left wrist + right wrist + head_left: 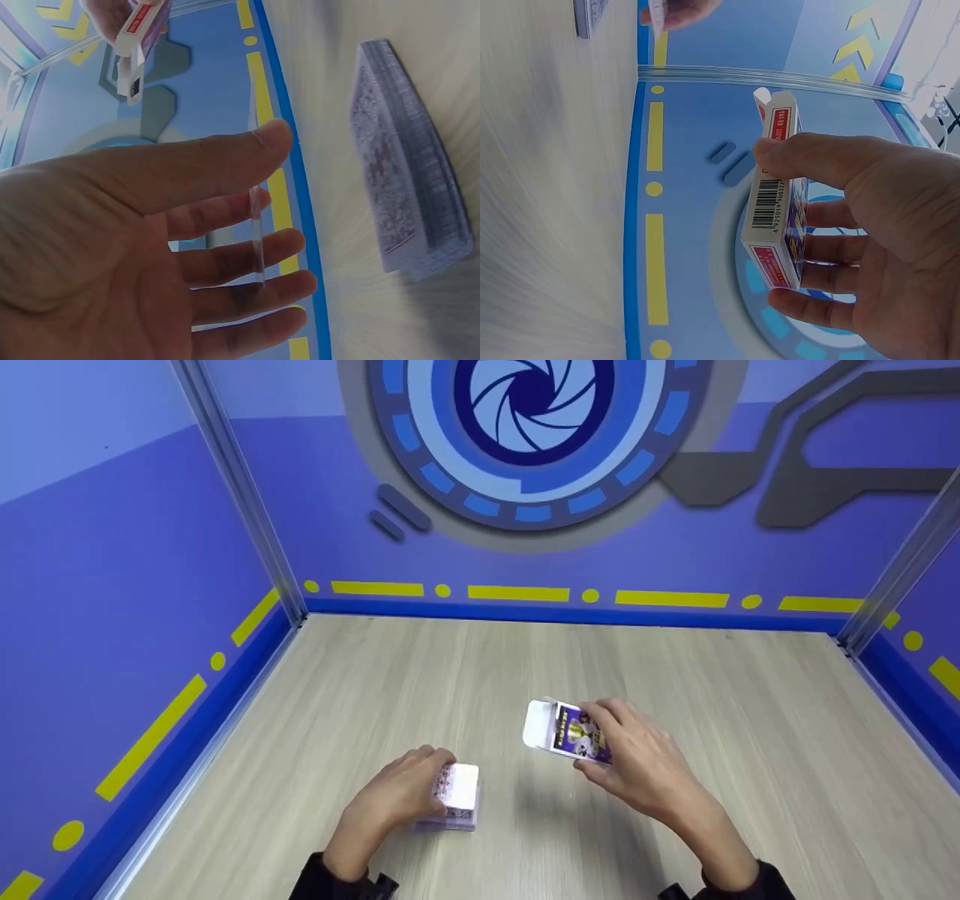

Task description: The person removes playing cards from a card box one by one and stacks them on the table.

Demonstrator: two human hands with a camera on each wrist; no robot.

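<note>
My left hand [401, 787] holds a thin playing card [463, 787] by its side, the white face up. Seen edge-on in the left wrist view, that card [258, 232] runs between the thumb and the fingers. Under it a squared deck of playing cards [405, 165] lies on the table, partly covered by hand and card in the head view. My right hand [637, 754] grips a purple and white card box [579, 733] above the table, its white end flap [537, 724] standing out to the left. A barcode shows on the box's side [767, 202] in the right wrist view.
The wood-grain table [420, 682] is bordered by blue printed walls [525, 570] at the back and both sides. Metal corner posts [244, 495] rise at the back corners.
</note>
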